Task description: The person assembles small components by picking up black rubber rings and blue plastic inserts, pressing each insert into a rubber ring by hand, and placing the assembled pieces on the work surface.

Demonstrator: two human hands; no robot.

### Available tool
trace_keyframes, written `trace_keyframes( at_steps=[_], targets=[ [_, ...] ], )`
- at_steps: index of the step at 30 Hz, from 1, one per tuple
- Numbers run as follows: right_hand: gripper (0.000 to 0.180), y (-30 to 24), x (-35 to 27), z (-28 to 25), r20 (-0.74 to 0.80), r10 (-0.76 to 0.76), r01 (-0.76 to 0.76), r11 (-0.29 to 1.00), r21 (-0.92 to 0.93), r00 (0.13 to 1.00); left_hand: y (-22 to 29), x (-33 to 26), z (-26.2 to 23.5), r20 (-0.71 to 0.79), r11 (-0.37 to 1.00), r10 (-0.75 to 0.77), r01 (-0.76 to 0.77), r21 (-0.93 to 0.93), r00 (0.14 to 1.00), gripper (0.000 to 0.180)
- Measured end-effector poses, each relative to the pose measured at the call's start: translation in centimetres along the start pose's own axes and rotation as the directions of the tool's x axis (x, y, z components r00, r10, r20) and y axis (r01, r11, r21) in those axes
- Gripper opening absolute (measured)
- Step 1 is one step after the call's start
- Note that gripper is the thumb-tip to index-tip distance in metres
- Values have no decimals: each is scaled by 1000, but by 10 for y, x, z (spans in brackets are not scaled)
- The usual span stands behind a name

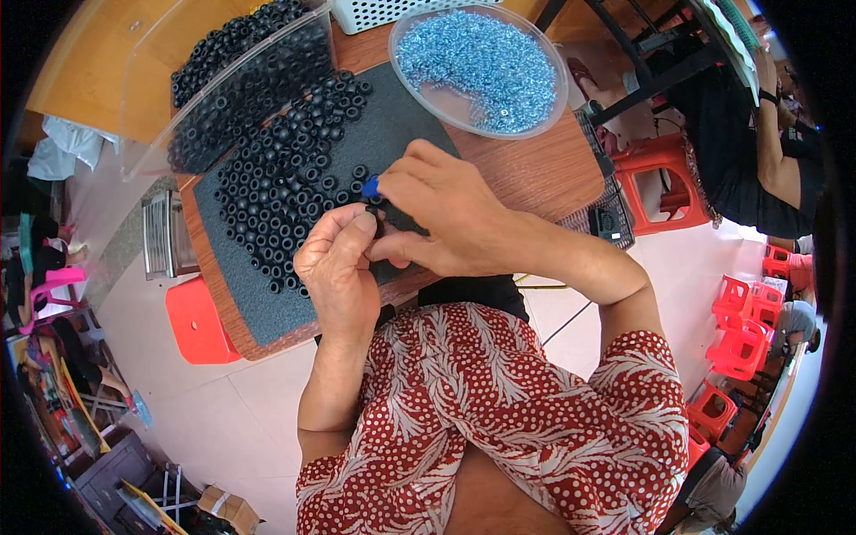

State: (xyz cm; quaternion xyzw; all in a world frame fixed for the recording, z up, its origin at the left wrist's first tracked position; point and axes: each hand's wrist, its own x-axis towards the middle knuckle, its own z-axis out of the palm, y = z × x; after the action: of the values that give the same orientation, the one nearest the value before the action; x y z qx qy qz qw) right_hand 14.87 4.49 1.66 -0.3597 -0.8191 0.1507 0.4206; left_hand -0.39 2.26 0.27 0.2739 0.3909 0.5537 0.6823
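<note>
Head view: left hand (341, 254) pinches a dark piece (373, 211), right hand (439, 201) (closure unclear) touches a blue piece (370, 186), black rings (267, 196) left of the grip, likely for easy reach.

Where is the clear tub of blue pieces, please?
In the head view, the tub is at upper centre-right, beyond the right hand and right of the loose black rings.

Red plastic stools (658, 153) stand about a pale tiled floor (196, 419).
</note>
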Motion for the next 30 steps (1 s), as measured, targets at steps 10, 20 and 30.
trace_keyframes(
  at_steps=[10, 20, 30],
  targets=[
    [25, 3, 4, 10, 154, -164, 201, 940, -275, 975, -3, -1, -2, 11, 986, 108, -108, 127, 994, 11],
    [27, 10, -2, 13, 126, -249, 274, 929, -250, 960, 2, -5, -3, 62, 991, -24, 15, 132, 998, 14],
    [27, 10, -1, 9, 161, -231, 262, 943, -204, 959, 3, -13, -13, 153, 982, -113, 88, 165, 982, 28]
  ],
)
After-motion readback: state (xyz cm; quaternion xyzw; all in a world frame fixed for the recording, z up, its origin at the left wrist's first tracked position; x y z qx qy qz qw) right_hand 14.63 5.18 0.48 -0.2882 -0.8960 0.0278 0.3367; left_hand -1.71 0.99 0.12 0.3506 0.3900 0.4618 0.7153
